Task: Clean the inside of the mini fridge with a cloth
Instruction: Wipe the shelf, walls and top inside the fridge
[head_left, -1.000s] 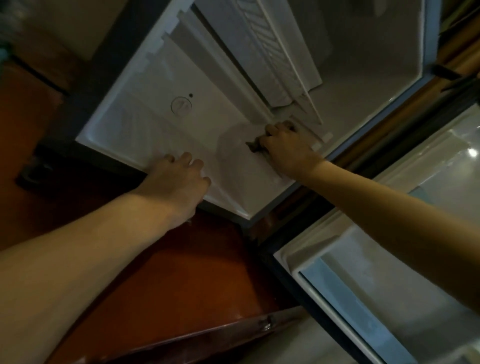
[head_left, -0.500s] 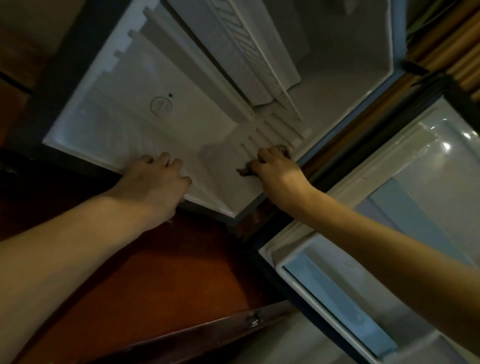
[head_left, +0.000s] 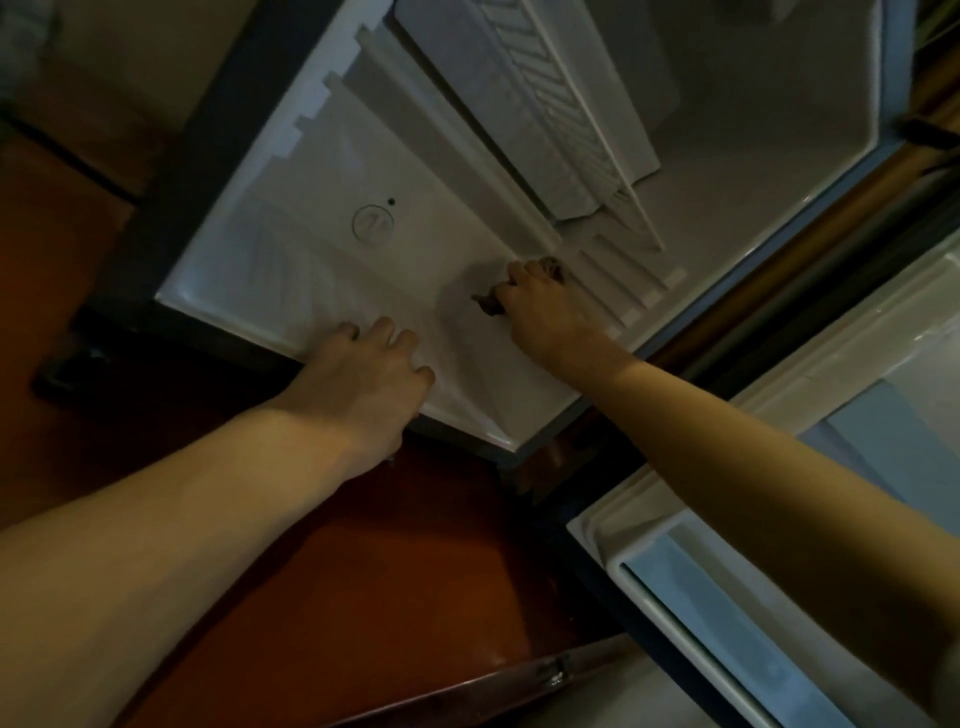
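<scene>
The mini fridge (head_left: 322, 171) stands open, its white inside wall facing me with a round dial (head_left: 373, 224) on it. My right hand (head_left: 545, 312) grips a small dark brown cloth (head_left: 487, 305) and presses it against that wall, just left of the ribbed shelf rails (head_left: 623, 280). Most of the cloth is hidden under my fingers. My left hand (head_left: 366, 379) holds the front edge of the fridge wall, fingers curled over the rim, a little left of the cloth.
A wire shelf (head_left: 566, 104) leans inside the fridge above my right hand. The open fridge door (head_left: 779, 571) with its white and pale blue shelves fills the lower right. Reddish-brown flooring (head_left: 363, 597) lies below my arms.
My right hand with the cloth slid down the wall toward the front edge, then back up and left beside the rails. My left hand kept its hold on the rim.
</scene>
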